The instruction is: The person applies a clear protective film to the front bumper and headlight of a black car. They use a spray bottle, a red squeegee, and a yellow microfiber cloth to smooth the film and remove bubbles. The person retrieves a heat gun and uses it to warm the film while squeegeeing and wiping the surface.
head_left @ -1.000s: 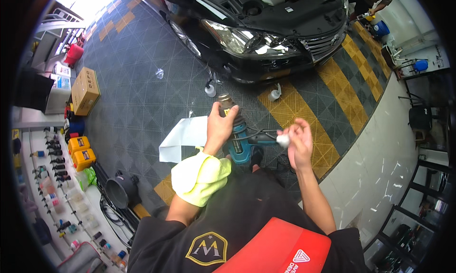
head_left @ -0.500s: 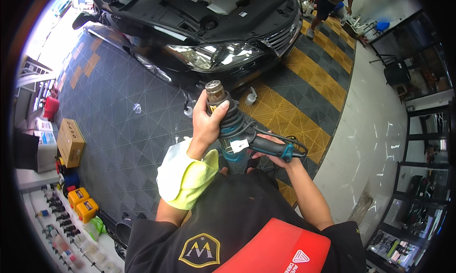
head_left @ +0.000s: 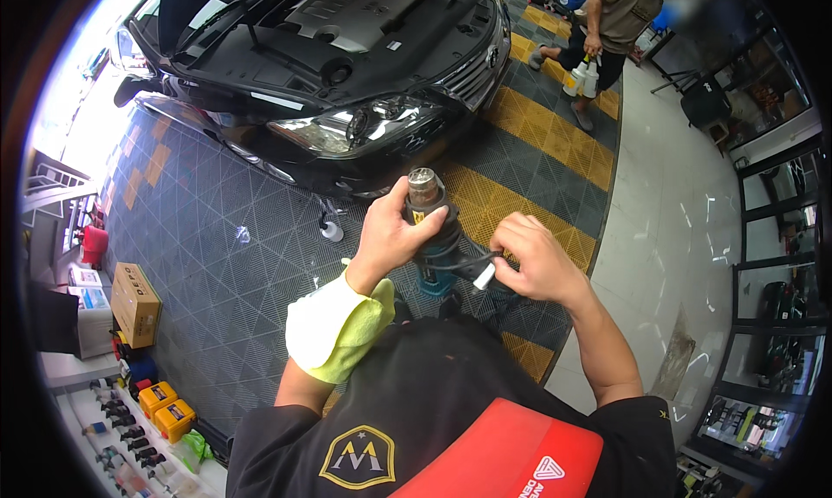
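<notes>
A teal and black heat gun [head_left: 435, 281] with a bare metal nozzle [head_left: 423, 184] is held in front of my chest, nozzle pointing away. My left hand [head_left: 386, 231] wraps round its barrel just behind the nozzle, fingers closed. Black cord [head_left: 468, 264] is wound about the tool's body. To the right of it, my right hand [head_left: 539, 262] pinches the cord between thumb and fingers, beside the white plug [head_left: 484, 277]. The handle is mostly hidden beneath that hand. A pale yellow cloth [head_left: 342, 329] drapes over my left forearm.
Ahead stands a black car [head_left: 347, 82] with its hood up. A white bottle [head_left: 331, 230] is on the tiled floor [head_left: 208, 264] near its bumper. Another person [head_left: 620, 30] walks at the far right carrying spray bottles [head_left: 582, 80]. A cardboard box [head_left: 135, 305] and yellow containers [head_left: 166, 410] sit left.
My right hand has left the heat gun's handle and come up to grip the cord by the plug. The view has shifted, and the other person shows more fully, with bottles.
</notes>
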Action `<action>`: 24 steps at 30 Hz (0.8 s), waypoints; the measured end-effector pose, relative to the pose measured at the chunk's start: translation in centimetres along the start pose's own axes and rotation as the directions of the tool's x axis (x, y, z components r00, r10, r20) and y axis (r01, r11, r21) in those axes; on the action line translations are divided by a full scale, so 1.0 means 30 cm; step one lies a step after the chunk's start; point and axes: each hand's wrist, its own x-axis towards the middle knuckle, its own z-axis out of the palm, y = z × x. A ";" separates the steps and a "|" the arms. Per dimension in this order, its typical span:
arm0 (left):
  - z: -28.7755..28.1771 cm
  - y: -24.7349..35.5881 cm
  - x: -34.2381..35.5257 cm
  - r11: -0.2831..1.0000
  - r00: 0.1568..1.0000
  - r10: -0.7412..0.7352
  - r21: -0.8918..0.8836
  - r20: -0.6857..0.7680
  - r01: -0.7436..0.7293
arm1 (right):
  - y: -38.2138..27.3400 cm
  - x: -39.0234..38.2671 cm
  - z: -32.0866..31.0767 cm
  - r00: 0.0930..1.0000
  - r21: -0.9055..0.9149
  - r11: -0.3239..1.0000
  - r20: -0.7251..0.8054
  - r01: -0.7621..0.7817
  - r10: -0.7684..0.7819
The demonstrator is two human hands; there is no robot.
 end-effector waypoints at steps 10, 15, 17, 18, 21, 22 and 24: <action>0.101 0.033 0.096 0.980 0.963 0.197 -0.022 0.182 -0.196 | 0.258 -0.145 -0.102 0.980 0.469 0.879 0.198 -0.080 -0.016; 0.133 0.083 0.168 0.936 0.875 0.166 0.208 0.454 -0.286 | 0.251 -0.105 -0.079 0.965 0.283 0.958 0.238 0.038 -0.109; 0.123 0.060 0.179 0.954 0.904 0.169 0.168 0.392 -0.250 | 0.273 -0.106 -0.038 0.983 0.333 0.943 0.166 0.022 -0.081; 0.101 0.057 0.178 0.988 0.915 0.062 0.103 0.399 -0.112 | 0.319 -0.102 -0.001 0.990 0.401 0.916 0.137 -0.015 -0.044; 0.105 0.027 0.202 0.995 0.922 0.038 -0.105 0.385 0.003 | 0.402 -0.142 0.130 0.960 0.821 0.499 0.212 -0.277 0.184; 0.096 0.017 0.205 0.993 0.914 0.020 -0.117 0.406 0.031 | 0.392 -0.132 0.142 0.970 0.852 0.465 0.200 -0.241 0.137; 0.088 -0.004 0.217 0.986 0.893 -0.011 -0.145 0.449 0.086 | 0.388 -0.099 0.127 0.989 0.865 0.480 0.132 -0.148 0.067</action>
